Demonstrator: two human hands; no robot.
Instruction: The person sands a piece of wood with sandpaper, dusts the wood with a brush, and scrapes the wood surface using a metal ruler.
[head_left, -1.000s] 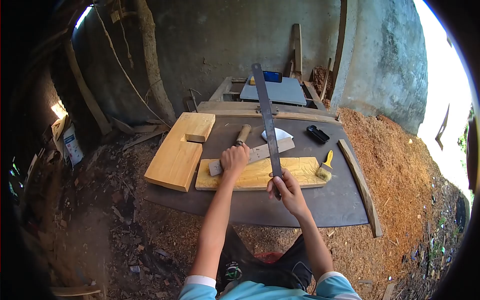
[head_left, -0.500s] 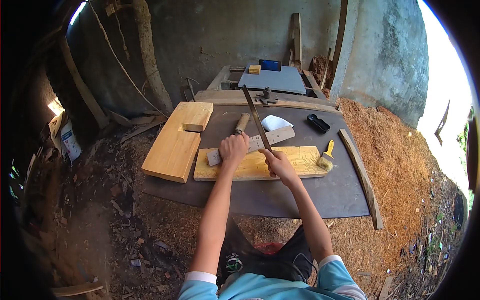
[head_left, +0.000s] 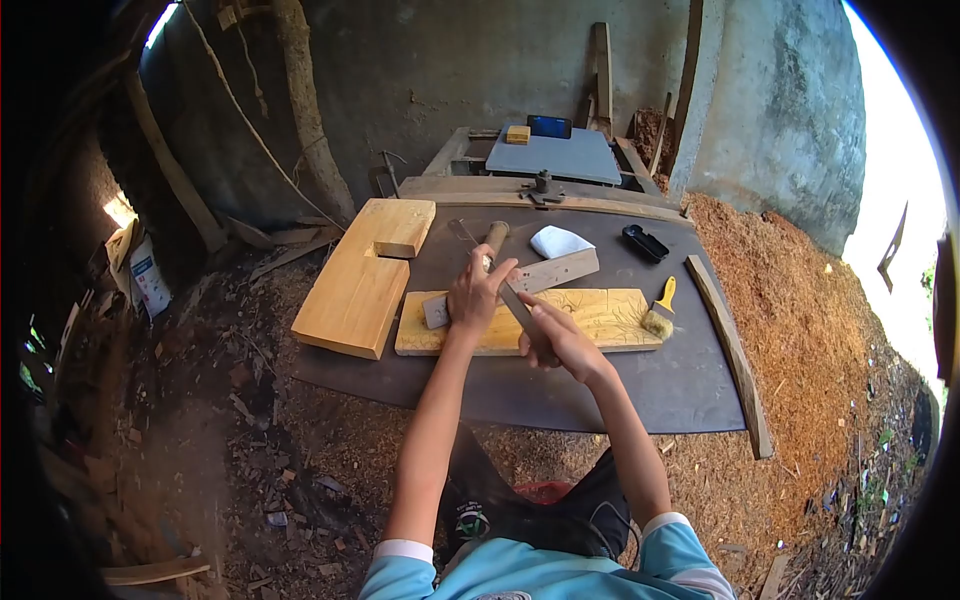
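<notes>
My right hand (head_left: 568,345) is closed around the near end of a long flat metal file (head_left: 523,315), which slants away toward my left hand. My left hand (head_left: 474,297) is over the left part of a yellow wooden board (head_left: 590,318), its fingers bent about a tool with a round wooden handle (head_left: 496,236); the tool's lower end is hidden by the hand. Lying slantwise across the board is a greyish wooden strip (head_left: 568,268) with small holes, partly covered by my left hand.
A thick notched wooden block (head_left: 350,290) lies left on the dark table (head_left: 640,395). A yellow-handled brush (head_left: 661,315), a black case (head_left: 645,243) and a white cloth-like piece (head_left: 560,242) lie to the right. A wooden batten (head_left: 730,355) runs along the right edge.
The file has swung from pointing steeply away to lying lower, its far end now by my left hand. My right hand has turned and come slightly nearer; my left fingers have spread somewhat.
</notes>
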